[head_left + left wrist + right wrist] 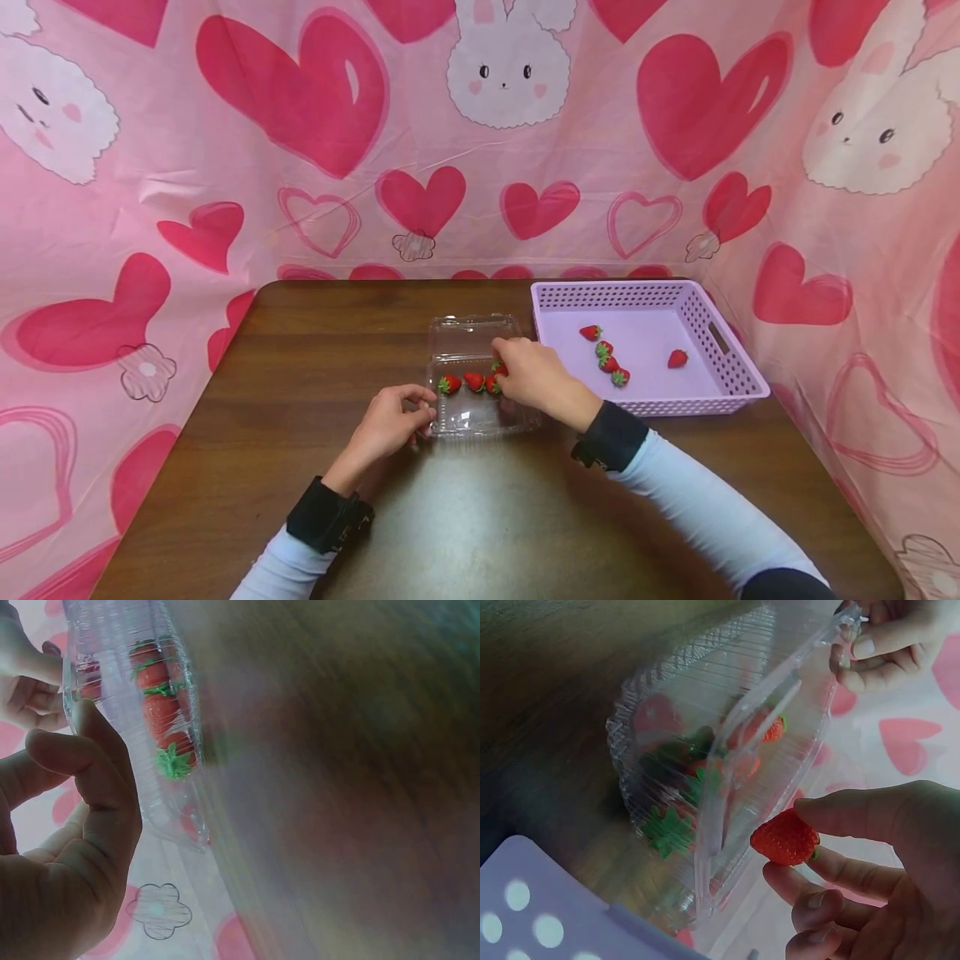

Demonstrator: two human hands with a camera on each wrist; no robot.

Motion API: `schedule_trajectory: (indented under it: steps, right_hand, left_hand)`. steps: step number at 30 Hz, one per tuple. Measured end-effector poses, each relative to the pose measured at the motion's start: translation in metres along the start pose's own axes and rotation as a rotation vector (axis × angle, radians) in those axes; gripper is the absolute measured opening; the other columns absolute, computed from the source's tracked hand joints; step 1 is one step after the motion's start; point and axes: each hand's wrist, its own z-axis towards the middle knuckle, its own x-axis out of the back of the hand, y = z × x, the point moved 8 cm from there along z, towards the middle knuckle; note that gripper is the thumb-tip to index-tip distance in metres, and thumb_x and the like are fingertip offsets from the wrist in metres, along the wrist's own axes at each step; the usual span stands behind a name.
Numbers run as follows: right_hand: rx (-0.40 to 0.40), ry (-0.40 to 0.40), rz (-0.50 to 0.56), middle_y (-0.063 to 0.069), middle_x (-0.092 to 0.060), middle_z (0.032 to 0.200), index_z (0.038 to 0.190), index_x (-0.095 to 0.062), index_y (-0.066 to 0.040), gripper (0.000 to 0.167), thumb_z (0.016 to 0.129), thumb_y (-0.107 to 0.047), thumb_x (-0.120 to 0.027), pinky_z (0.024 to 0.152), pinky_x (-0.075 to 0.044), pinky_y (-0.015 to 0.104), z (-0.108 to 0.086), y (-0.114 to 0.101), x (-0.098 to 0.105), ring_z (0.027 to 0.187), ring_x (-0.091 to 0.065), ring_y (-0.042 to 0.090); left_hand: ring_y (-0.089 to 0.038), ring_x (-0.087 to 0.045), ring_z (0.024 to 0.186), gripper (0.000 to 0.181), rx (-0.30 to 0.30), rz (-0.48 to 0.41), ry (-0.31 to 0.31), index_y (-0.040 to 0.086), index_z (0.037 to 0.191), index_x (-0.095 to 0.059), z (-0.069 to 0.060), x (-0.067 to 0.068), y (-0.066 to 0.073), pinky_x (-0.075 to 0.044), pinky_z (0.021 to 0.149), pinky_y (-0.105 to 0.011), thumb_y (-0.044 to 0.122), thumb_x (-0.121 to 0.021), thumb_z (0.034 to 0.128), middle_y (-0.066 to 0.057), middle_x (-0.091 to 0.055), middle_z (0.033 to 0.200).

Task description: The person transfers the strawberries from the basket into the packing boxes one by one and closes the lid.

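Observation:
A clear plastic clamshell box [483, 423] sits on the table with its lid tilted back. Inside it, a row of red strawberries [449, 383] with green leaves lies across the base. At the box's left edge is my left hand [392, 421]; in the right wrist view its thumb and fingers pinch the rim. Over the box's right part, my right hand [536, 375] holds one strawberry [786, 838] between thumb and fingers, most plainly in the right wrist view. That berry is largely hidden by the fingers in the head view.
A lilac perforated basket [611, 287] stands on the right, close to the box, with several strawberries [609, 363] and a lone one [677, 358] in it. The brown wooden table [337, 342] ends at a pink heart-print cloth [480, 150] behind and on both sides.

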Motion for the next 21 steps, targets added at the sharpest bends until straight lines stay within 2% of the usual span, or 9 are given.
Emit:
schedule_trajectory:
  steps: [10, 16, 21]
  right_hand:
    - [0.021, -0.037, 0.034, 0.0, -0.062, 0.08, 0.1, -0.065, -0.011, 0.021, 0.09, -0.016, -0.082, 0.061, -0.052, 0.038, 0.005, -0.009, -0.009, 0.073, -0.06, 0.02]
    - [0.064, -0.044, 0.015, 0.0, -0.062, 0.078, 0.099, -0.065, -0.011, 0.02, 0.09, -0.016, -0.083, 0.058, -0.052, 0.037, 0.009, -0.019, -0.012, 0.071, -0.061, 0.02]
    - [0.07, -0.05, 0.017, -0.001, -0.063, 0.08, 0.101, -0.067, -0.011, 0.021, 0.089, -0.017, -0.084, 0.06, -0.053, 0.035, 0.013, -0.024, -0.014, 0.071, -0.061, 0.019]
  left_hand:
    - [-0.032, -0.068, 0.063, 0.019, 0.0, -0.009, 0.008, -0.001, 0.114, -0.073, 0.001, 0.001, -0.001, -0.057, 0.054, -0.043, 0.001, -0.075, 0.096, -0.006, -0.068, 0.075]
    - [-0.032, -0.068, 0.063, 0.017, -0.002, -0.008, 0.007, -0.001, 0.114, -0.073, 0.0, 0.001, -0.001, -0.058, 0.053, -0.043, 0.001, -0.075, 0.0966, -0.007, -0.069, 0.076]
    - [-0.032, -0.068, 0.064, 0.018, -0.003, -0.013, 0.008, -0.001, 0.114, -0.073, 0.0, 0.001, -0.001, -0.058, 0.055, -0.045, 0.002, -0.075, 0.0965, -0.007, -0.069, 0.076]
